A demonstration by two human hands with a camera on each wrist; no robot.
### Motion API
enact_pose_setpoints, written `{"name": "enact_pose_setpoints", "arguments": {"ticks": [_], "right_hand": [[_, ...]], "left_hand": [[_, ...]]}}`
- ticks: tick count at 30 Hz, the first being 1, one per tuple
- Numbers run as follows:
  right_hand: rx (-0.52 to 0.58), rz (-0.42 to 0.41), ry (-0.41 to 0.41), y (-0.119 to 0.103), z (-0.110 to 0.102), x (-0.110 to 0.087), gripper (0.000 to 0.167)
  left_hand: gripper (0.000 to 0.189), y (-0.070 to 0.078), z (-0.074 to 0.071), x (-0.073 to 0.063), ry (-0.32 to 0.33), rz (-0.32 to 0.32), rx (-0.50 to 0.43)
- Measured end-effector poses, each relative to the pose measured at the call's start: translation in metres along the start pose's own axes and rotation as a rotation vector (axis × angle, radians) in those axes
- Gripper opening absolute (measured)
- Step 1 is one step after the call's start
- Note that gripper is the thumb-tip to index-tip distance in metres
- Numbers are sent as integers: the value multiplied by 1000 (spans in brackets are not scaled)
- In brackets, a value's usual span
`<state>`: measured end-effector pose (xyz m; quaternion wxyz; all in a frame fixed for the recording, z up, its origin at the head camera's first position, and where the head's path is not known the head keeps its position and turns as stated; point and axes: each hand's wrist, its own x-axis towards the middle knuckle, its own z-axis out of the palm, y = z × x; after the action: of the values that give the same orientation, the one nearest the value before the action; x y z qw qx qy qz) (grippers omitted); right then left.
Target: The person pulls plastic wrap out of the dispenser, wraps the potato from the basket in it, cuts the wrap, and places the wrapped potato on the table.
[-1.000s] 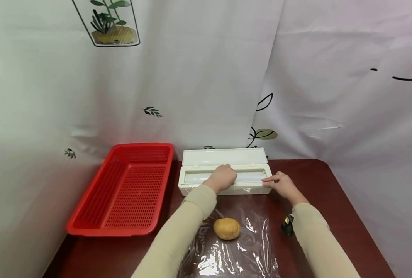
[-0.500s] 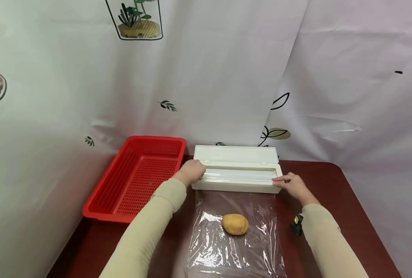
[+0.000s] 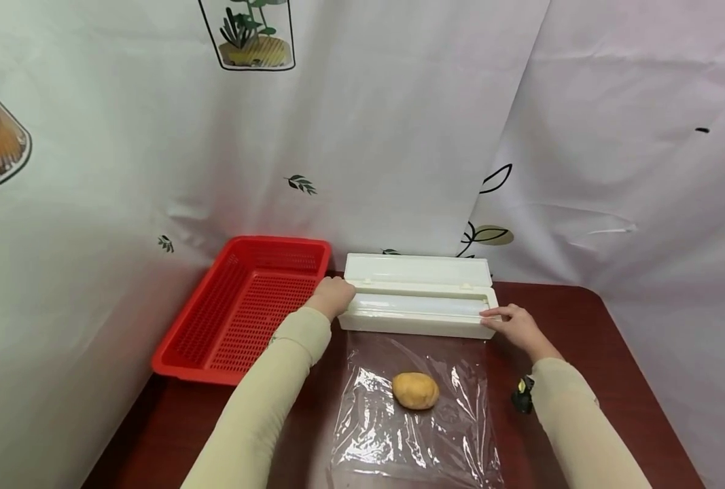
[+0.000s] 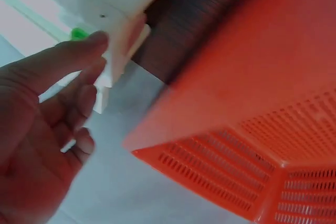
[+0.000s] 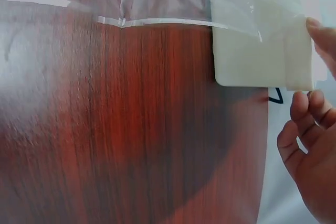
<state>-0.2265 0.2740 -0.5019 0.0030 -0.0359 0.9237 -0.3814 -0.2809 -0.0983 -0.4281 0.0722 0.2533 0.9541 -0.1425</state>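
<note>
A white cling film dispenser (image 3: 420, 324) stands at the back of the table, lid raised, its pale roll (image 3: 420, 304) showing. From its front a sheet of cling film (image 3: 374, 435) lies over the table, and a potato (image 3: 415, 391) sits on it. My left hand (image 3: 333, 297) is at the dispenser's left end. In the left wrist view its fingers are loosely curled, thumb and forefinger slightly apart, beside a small green piece (image 4: 79, 34) on the box. My right hand (image 3: 518, 327) holds the right front corner of the dispenser between thumb and fingertips; the right wrist view shows this corner (image 5: 262, 51) closely.
A red perforated basket (image 3: 185, 375) stands left of the dispenser, close to my left forearm. A small black and yellow object (image 3: 522, 395) shows beside my right sleeve. Behind the dark red tabletop (image 3: 607, 407) hangs a printed white cloth (image 3: 399, 136).
My left hand has travelled from the middle of the dispenser to its left end. The right hand has stayed at the right corner. The head view has shifted slightly.
</note>
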Motion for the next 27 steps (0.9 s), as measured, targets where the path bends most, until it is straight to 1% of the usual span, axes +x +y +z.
{"name": "enact_pose_setpoints", "arguments": {"ticks": [3, 5, 8, 10, 12, 14, 16, 18, 19, 20, 21, 22, 23, 24, 27], "right_hand": [[17, -7, -7, -1, 1, -2, 36], [25, -10, -16, -1, 0, -4, 41], [49, -5, -18, 0, -4, -9, 50], [63, 3, -16, 1, -8, -13, 55], [86, 9, 1, 1, -11, -18, 57], [101, 11, 20, 1, -13, -23, 55], [108, 6, 39, 0, -15, -29, 48], [97, -2, 46, -1, -15, -37, 40], [84, -4, 44, -1, -15, -40, 38], [69, -3, 42, -1, -15, -44, 36], [53, 6, 38, -1, -14, -46, 35], [37, 19, 34, 0, -13, -48, 35], [27, 42, 27, 0, -12, -50, 37], [26, 75, 12, 0, -10, -51, 41], [66, 194, -48, -2, -3, -47, 56]], "left_hand": [[23, 4, -7, -7, -42, -48, -45], [32, 6, -14, -12, -42, -71, -74], [49, 9, -23, -19, 1, -84, -121], [59, 12, -27, -25, 48, -80, -157], [65, 16, -28, -32, 103, -74, -196], [68, 23, -25, -41, 158, -63, -245], [69, 33, -18, -51, 200, -51, -310], [68, 44, -7, -63, 233, -40, -380], [65, 49, 1, -67, 245, -41, -414], [62, 55, 10, -71, 257, -55, -455], [59, 60, 18, -74, 274, -82, -514], [53, 65, 28, -74, 307, -129, -578], [47, 70, 37, -73, 360, -192, -649], [43, 74, 54, -67, 442, -261, -713], [36, 81, 75, -56, 580, -504, -1014]]}}
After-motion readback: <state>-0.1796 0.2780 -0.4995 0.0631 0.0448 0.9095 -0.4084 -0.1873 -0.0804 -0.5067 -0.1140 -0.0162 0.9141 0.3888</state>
